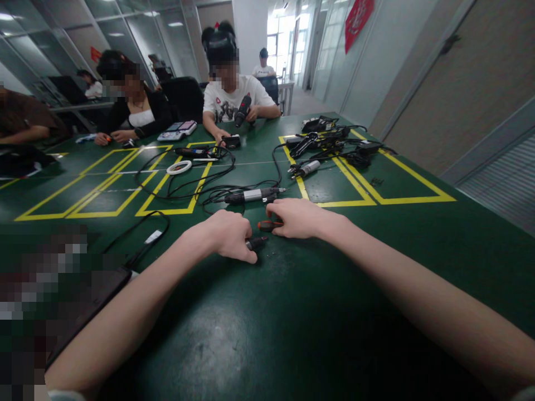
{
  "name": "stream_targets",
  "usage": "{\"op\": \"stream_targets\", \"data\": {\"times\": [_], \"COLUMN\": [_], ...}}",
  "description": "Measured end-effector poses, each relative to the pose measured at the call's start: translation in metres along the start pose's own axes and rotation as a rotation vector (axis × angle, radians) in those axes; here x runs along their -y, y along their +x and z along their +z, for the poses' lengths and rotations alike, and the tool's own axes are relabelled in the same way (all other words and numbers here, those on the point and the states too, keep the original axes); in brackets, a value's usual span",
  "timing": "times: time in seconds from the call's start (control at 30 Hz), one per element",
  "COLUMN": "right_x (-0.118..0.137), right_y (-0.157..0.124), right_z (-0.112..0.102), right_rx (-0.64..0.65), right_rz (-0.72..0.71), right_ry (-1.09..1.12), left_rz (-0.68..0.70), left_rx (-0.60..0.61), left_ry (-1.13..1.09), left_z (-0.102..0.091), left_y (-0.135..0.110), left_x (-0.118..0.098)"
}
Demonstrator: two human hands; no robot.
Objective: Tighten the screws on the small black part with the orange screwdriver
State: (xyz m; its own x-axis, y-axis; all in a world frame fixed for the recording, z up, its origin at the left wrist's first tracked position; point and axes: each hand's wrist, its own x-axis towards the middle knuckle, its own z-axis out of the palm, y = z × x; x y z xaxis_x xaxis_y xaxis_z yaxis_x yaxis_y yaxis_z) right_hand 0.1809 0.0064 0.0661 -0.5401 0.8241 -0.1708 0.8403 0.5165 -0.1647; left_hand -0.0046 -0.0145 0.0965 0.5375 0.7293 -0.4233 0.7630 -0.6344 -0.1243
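My left hand (229, 234) is closed around a short dark cylindrical piece (257, 243), whose narrower end points right, just above the table. Facing it, my right hand (298, 217) has its fingers curled on a black-and-red handle (270, 225) that looks like a screwdriver's; the rest of this tool is hidden by the hand. Tiny metal bits (271, 255), perhaps screws, lie on the green table below the hands. Just beyond them rests a corded electric screwdriver (251, 195) with a grey middle and dark ends.
Yellow tape (413, 199) marks rectangles on the table. Black cables and tools (321, 142) are heaped at the far right. A white tape roll (179, 167) lies at the left. Across the table, a person (234, 94) holds a heat-gun-like tool (243, 110); others sit further left.
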Motion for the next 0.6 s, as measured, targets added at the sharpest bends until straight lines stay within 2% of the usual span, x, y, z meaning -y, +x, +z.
{"op": "stream_targets", "data": {"times": [0.1,0.17,0.3,0.43,0.6], "right_x": [0.004,0.008,0.008,0.002,-0.002], "right_y": [0.000,0.001,0.005,0.007,0.009], "right_z": [-0.001,0.001,0.004,0.006,0.007], "right_rx": [-0.028,-0.017,-0.028,0.022,0.041], "right_rz": [-0.264,-0.382,-0.339,-0.291,-0.275], "right_ry": [0.067,0.128,0.268,0.493,0.517], "left_rz": [0.009,0.016,0.027,0.023,0.135], "left_rx": [-0.022,-0.040,-0.089,-0.163,-0.310], "left_ry": [-0.006,-0.012,-0.021,-0.032,-0.162], "left_z": [-0.001,-0.002,-0.004,-0.005,-0.002], "left_y": [0.000,-0.001,-0.002,-0.001,0.003], "left_x": [0.001,0.002,0.003,0.008,0.018]}}
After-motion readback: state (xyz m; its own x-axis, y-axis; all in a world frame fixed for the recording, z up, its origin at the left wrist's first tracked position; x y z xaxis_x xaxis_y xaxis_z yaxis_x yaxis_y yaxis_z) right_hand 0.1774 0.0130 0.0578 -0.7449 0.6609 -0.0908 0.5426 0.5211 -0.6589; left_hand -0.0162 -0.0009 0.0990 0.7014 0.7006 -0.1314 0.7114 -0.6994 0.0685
